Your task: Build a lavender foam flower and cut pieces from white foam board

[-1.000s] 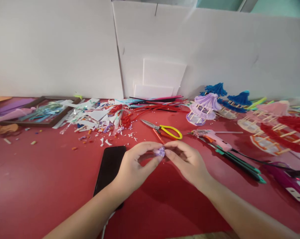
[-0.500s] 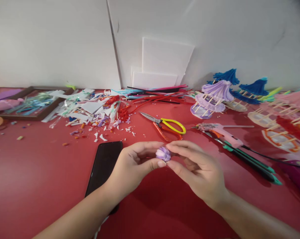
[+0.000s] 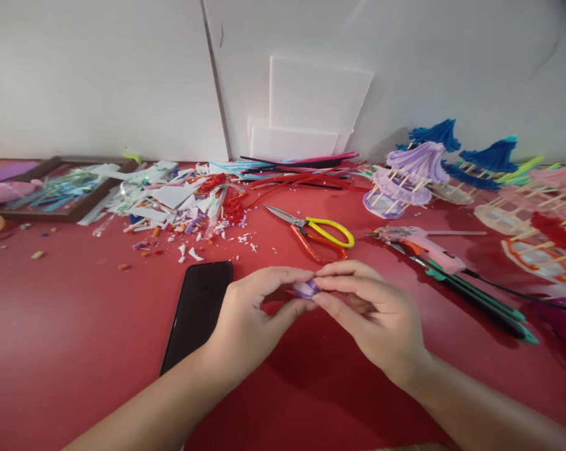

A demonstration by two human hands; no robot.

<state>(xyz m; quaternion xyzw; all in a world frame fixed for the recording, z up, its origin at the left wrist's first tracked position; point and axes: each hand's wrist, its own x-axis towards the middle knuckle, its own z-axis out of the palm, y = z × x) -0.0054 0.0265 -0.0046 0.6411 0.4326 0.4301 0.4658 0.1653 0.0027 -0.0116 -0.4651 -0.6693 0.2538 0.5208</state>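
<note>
Between my fingertips is a small purple and lilac ribbed piece (image 3: pixel 305 289), fuzzy like bent pipe cleaner, held above the red table (image 3: pixel 273 407). My left hand (image 3: pixel 255 307) pinches it from the left with thumb and fingers. From the right, my right hand (image 3: pixel 381 313) grips it the same way. The fingers partly cover the piece. Scissors (image 3: pixel 311 232) with one yellow and one red handle lie just beyond my hands. A black phone (image 3: pixel 196 316) lies beside my left forearm.
A pink glue gun (image 3: pixel 428 247) and a green-black pointed tool (image 3: pixel 480 300) lie right. Behind them stand carousel-like models, one with a lilac roof (image 3: pixel 417 164). Scraps (image 3: pixel 174 200), pipe cleaners (image 3: pixel 302 172), white boards (image 3: pixel 320 94) and a brown frame (image 3: pixel 74 210) line the back.
The purple piece has been turned between my fingers; its ribbed, rounded face shows less now. Both hands stay closed on it. The view has shifted slightly.
</note>
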